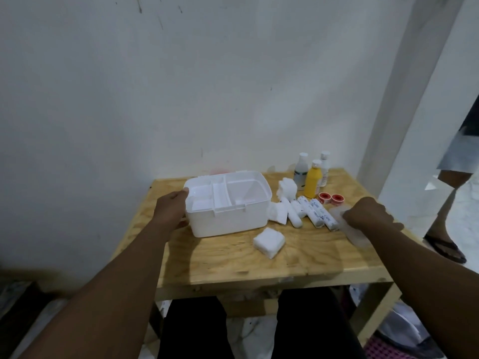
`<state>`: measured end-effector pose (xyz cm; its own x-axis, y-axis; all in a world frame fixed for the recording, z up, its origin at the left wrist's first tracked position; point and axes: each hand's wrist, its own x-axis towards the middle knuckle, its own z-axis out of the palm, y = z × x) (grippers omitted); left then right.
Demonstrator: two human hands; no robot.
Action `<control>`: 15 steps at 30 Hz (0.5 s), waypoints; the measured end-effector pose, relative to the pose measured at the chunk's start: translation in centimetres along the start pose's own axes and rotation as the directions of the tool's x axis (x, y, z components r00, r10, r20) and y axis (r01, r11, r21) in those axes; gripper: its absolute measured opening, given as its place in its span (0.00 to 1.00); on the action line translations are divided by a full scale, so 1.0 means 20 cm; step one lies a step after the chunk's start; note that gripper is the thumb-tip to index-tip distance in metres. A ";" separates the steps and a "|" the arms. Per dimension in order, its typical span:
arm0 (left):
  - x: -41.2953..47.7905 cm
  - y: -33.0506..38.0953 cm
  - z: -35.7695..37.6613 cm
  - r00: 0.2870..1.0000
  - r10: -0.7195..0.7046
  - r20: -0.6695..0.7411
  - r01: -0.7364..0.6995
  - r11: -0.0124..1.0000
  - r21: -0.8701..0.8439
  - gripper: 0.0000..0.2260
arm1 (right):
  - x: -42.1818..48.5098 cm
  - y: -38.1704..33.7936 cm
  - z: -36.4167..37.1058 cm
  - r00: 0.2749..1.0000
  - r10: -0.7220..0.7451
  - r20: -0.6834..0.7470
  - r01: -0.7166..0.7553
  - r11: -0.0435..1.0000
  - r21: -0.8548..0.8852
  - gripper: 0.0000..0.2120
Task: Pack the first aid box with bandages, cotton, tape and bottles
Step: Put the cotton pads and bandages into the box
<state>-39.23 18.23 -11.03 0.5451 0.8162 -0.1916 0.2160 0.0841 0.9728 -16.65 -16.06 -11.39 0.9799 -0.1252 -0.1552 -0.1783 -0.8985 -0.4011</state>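
A wooden table (233,265) against a white wall carries everything for the job. The white first aid box (228,221) stands open on the table's left half, its divided inner tray showing none of the supplies, so packing appears to be only at its start.

The left hand (172,211) clasps the box's left end, fingers at the rim and thumb lower on the wall, steadying it. The right hand (368,213) is down on a pale see-through plastic piece (355,234), possibly the lid, at the table's right edge. Blur hides whether it grips or only presses the piece.

Three bottles (313,181), one of them yellow, stand upright at the back right. In front of them, between the box and the right hand, several bandage rolls (317,216) lie side by side. A square cotton pad (269,242) sits alone just in front of the box, and more cotton (287,189) is heaped by the bottles. Two red tape rolls (330,198) rest beside the bandages.

The next move likely calls for the right hand to free itself of the plastic piece and lift a first item, the bandages being nearest, into a compartment.
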 end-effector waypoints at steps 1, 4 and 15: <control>0.00 0.00 0.00 1.000 -0.001 0.000 0.001 1.000 0.004 0.17 | 0.00 -0.01 0.00 1.000 -0.013 0.001 0.013 1.000 0.024 0.17; 0.00 0.00 0.00 1.000 0.000 -0.004 0.000 1.000 0.017 0.17 | 0.01 -0.04 -0.02 0.998 -0.061 0.000 0.061 0.992 0.109 0.15; 0.00 0.01 -0.01 1.000 0.010 -0.005 -0.010 1.000 0.018 0.16 | -0.41 -0.72 -0.22 0.854 -0.407 -0.325 0.518 0.591 0.618 0.22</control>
<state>-39.36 18.32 -10.87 0.5430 0.8199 -0.1816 0.2251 0.0662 0.9721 -21.67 -3.88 -0.36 0.9380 0.1227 0.3241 0.3465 -0.3360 -0.8758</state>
